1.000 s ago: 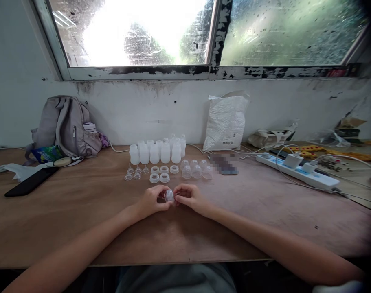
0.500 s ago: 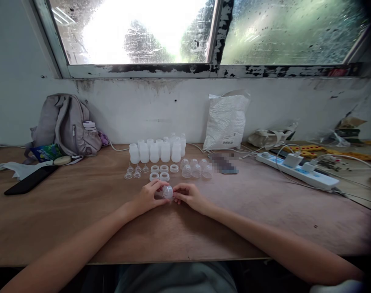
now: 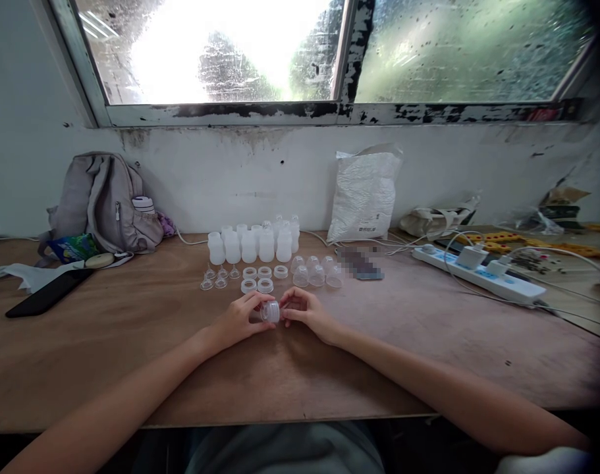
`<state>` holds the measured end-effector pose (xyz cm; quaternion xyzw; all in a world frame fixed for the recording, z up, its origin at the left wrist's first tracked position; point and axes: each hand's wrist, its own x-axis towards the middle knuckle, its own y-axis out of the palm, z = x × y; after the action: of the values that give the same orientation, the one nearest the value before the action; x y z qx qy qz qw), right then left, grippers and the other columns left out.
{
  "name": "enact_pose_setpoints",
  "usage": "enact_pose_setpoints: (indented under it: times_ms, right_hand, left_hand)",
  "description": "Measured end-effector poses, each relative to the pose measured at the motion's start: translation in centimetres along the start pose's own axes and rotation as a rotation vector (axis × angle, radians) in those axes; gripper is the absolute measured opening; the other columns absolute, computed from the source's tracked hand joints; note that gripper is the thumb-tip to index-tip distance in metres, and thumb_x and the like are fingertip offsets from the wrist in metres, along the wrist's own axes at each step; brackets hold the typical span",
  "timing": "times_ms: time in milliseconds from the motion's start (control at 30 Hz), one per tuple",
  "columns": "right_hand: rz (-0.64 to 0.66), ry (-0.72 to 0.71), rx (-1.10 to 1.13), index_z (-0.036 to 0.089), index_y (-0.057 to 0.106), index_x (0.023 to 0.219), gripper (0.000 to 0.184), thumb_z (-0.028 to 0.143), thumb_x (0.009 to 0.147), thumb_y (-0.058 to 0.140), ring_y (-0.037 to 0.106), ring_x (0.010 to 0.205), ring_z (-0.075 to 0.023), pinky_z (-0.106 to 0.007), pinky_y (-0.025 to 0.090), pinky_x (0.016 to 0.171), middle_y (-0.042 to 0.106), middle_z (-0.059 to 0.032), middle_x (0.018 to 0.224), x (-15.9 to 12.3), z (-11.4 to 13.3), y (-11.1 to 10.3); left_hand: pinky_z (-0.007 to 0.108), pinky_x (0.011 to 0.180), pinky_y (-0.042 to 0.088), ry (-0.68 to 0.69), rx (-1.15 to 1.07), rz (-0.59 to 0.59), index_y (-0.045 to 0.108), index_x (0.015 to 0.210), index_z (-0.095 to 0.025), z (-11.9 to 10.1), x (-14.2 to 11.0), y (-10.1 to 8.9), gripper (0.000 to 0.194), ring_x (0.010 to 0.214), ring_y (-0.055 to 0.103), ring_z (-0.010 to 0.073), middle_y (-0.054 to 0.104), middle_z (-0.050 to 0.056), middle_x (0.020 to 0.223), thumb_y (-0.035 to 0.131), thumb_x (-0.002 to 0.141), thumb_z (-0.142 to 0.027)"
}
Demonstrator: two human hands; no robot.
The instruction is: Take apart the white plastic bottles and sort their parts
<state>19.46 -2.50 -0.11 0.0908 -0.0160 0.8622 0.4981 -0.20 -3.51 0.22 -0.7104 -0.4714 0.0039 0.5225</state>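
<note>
My left hand (image 3: 240, 319) and my right hand (image 3: 305, 312) meet over the wooden table (image 3: 132, 342), both pinched on one small clear plastic cap (image 3: 271, 311) held between their fingertips. Just beyond the hands lie white screw rings (image 3: 257, 279), several clear dome caps (image 3: 315, 272) to the right and small clear nipples (image 3: 215, 276) to the left. Behind those stands a cluster of several small white bottles (image 3: 253, 243).
A grey backpack (image 3: 105, 204) leans on the wall at the back left, with a black phone (image 3: 45, 293) in front of it. A white bag (image 3: 363, 194) stands right of the bottles. A power strip (image 3: 477, 276) with cables lies at the right.
Both hands have stayed together on the cap, which has turned between the fingertips. The hands have shifted slightly away from me.
</note>
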Motion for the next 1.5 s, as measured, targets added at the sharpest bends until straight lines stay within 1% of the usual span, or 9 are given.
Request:
enact_pose_setpoints:
  times_ms: [200,333,433,567,700,967,1133,1333,1500]
  right_hand:
    - [0.04,-0.041,-0.081,0.021,0.047,0.097,0.039,0.025,0.064,0.068,0.054,0.072,-0.0112,-0.023,0.046,0.054,0.051,-0.0026,0.096,0.0,-0.3,-0.1]
    - [0.072,-0.076,-0.152,0.022,0.045,0.102,0.041,0.029,0.068,0.065,0.054,0.078,-0.0123,-0.026,0.047,0.065,0.055,-0.0019,0.089,-0.1,-0.5,0.1]
    - [0.003,-0.11,-0.199,0.022,0.043,0.1,0.037,0.03,0.07,0.063,0.055,0.079,-0.0128,-0.029,0.046,0.071,0.055,-0.0014,0.086,-0.2,-0.3,0.3]
    - [-0.204,-0.22,-0.544,0.021,0.046,0.098,0.027,0.028,0.074,0.056,0.053,0.075,-0.0137,-0.028,0.046,0.067,0.054,-0.0027,0.085,0.0,0.1,-0.5]
    - [-0.191,-0.301,-0.966,0.02,0.054,0.095,0.022,0.017,0.073,0.052,0.052,0.081,-0.0161,-0.031,0.043,0.076,0.053,-0.0049,0.091,0.6,-0.2,-2.1]
    - [-0.223,-0.35,-1.178,0.018,0.054,0.082,0.014,0.011,0.071,0.049,0.05,0.083,-0.0194,-0.032,0.042,0.075,0.05,-0.0068,0.087,0.9,-0.9,-2.7]
    - [-0.188,-0.354,-1.187,0.019,0.054,0.085,0.016,0.012,0.072,0.049,0.05,0.083,-0.0191,-0.032,0.041,0.076,0.052,-0.006,0.086,1.0,-1.0,-2.8]
    - [-0.195,-0.353,-1.233,0.019,0.055,0.088,0.018,0.012,0.072,0.05,0.048,0.089,-0.0202,-0.034,0.04,0.08,0.051,-0.0073,0.092,0.9,-0.9,-2.6]
    - [-0.187,-0.314,-1.251,0.019,0.056,0.085,0.015,0.014,0.072,0.051,0.048,0.09,-0.0206,-0.035,0.04,0.079,0.05,-0.0077,0.094,0.9,-0.8,-2.5]
  left_hand:
    - [0.027,0.076,0.048,0.011,-0.004,-0.009,0.044,0.115,-0.025,0.0,-0.1,-0.2,0.044,0.078,0.055,0.0117,0.054,0.002,0.103,0.057,0.074,-0.037]
    - [0.026,0.076,0.049,0.032,-0.024,-0.021,0.042,0.117,-0.027,-0.2,-0.2,-0.3,0.046,0.078,0.054,0.0106,0.051,0.002,0.106,0.057,0.075,-0.035]
    - [0.025,0.074,0.049,0.021,-0.023,-0.036,0.041,0.118,-0.027,-0.1,-0.2,-0.3,0.045,0.075,0.055,0.0091,0.048,0.003,0.108,0.056,0.076,-0.031]
    - [0.025,0.072,0.049,0.001,0.064,-0.153,0.053,0.1,-0.021,0.8,0.1,-0.8,0.023,0.073,0.055,0.0091,0.048,0.004,0.1,0.051,0.077,-0.021]
    - [0.027,0.071,0.048,-0.059,0.156,-0.244,0.054,0.085,-0.018,2.5,0.2,-2.5,0.011,0.08,0.054,0.0139,0.055,0.003,0.089,0.051,0.075,-0.02]
    - [0.034,0.086,0.039,-0.219,0.423,-0.406,0.062,0.085,-0.021,6.0,0.2,-4.5,0.019,0.094,0.051,0.02,0.056,0.006,0.097,0.056,0.073,-0.035]
    - [0.041,0.089,0.033,-0.301,0.476,-0.296,0.061,0.087,-0.023,7.1,0.1,-4.3,0.017,0.09,0.053,0.0203,0.064,0.002,0.089,0.053,0.076,-0.034]
    - [0.054,0.097,0.011,-0.322,0.52,-0.225,0.058,0.092,-0.027,7.6,0.1,-3.7,0.017,0.103,0.049,0.0212,0.063,0.002,0.098,0.049,0.079,-0.032]
    - [0.058,0.095,0.011,-0.355,0.558,-0.203,0.062,0.09,-0.03,7.9,0.2,-3.5,0.017,0.112,0.04,0.0245,0.055,0.005,0.112,0.051,0.078,-0.034]
